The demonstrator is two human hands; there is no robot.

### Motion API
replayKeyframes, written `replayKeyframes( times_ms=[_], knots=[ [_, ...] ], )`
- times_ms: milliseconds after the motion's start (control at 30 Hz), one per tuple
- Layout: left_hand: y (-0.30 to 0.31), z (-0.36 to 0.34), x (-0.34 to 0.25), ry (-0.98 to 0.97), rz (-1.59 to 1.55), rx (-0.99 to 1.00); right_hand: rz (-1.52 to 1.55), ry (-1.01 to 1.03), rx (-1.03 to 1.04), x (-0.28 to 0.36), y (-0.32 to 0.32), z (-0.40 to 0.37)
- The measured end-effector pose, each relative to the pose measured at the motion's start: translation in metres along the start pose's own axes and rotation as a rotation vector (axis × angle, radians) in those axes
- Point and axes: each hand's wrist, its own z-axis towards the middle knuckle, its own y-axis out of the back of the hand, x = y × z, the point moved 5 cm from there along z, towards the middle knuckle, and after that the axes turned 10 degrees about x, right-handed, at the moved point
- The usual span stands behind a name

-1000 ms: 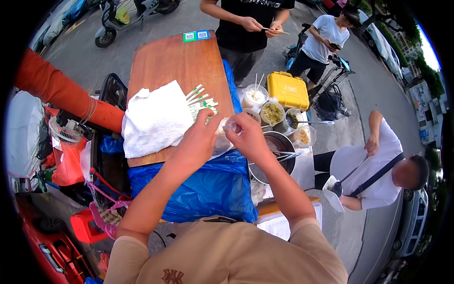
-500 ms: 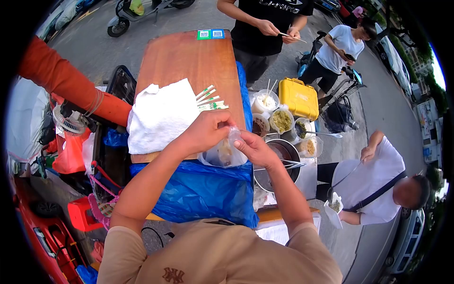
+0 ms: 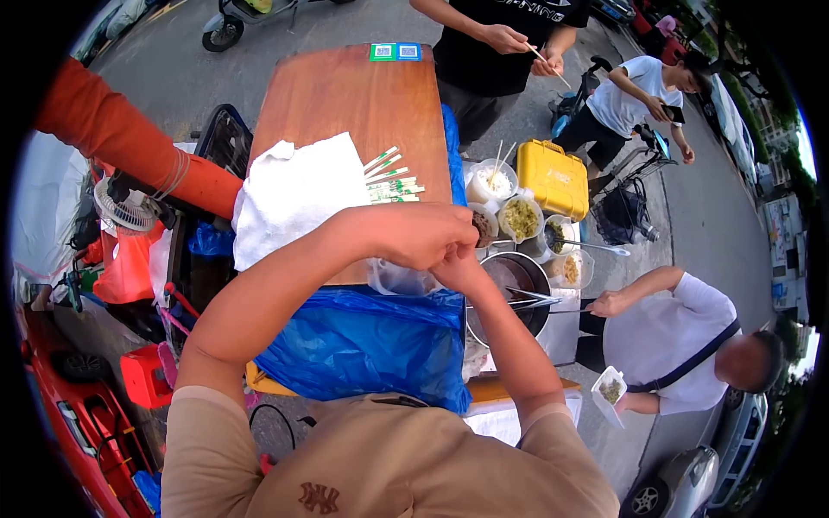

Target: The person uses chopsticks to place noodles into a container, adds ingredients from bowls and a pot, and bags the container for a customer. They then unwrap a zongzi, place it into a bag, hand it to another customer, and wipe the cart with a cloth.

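My left hand (image 3: 432, 235) is closed, its back towards me, over the neck of a clear plastic bag (image 3: 399, 278). Tight against it, my right hand (image 3: 462, 270) is closed too, with its fingers mostly hidden. The bag hangs below my left wrist at the table's near edge, and its contents are mostly covered. Beyond my hands lie several paper-wrapped chopsticks (image 3: 395, 186) and a white cloth (image 3: 294, 203) on the wooden table (image 3: 354, 99). A metal pot (image 3: 542, 319) with tongs (image 3: 537, 300) across it stands beside my right forearm.
Right of the table stand several food tubs (image 3: 521, 218) and a yellow case (image 3: 553, 180). Blue plastic sheeting (image 3: 363, 345) covers the near side. A person in white (image 3: 669, 341) reaches towards the pot, holding a takeaway box (image 3: 610, 393). Another person (image 3: 488, 52) holds chopsticks across the table.
My hands have come closer together, the left one turning over the bag's neck and hiding it. The person at the right has moved a hand from the box to the pot.
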Motion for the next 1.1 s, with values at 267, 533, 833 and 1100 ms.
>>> replayKeyframes(
  times_ms=[267, 533, 833, 1100],
  knots=[
    [0.006, 0.000, 0.093, 0.191, -0.199, -0.198, 0.227, -0.569, 0.499, -0.019, 0.016, 0.023],
    [-0.061, -0.007, 0.164, 0.278, -0.879, -0.420, -0.666, 0.041, 0.430, 0.032, 0.012, 0.023],
    [-0.072, -0.014, 0.147, 0.179, -1.165, -0.347, -1.012, 0.193, -0.124, 0.026, 0.003, 0.005],
    [-0.085, -0.025, 0.160, 0.133, -1.164, -0.582, -0.497, -0.079, -0.414, 0.009, -0.006, -0.051]
  ],
)
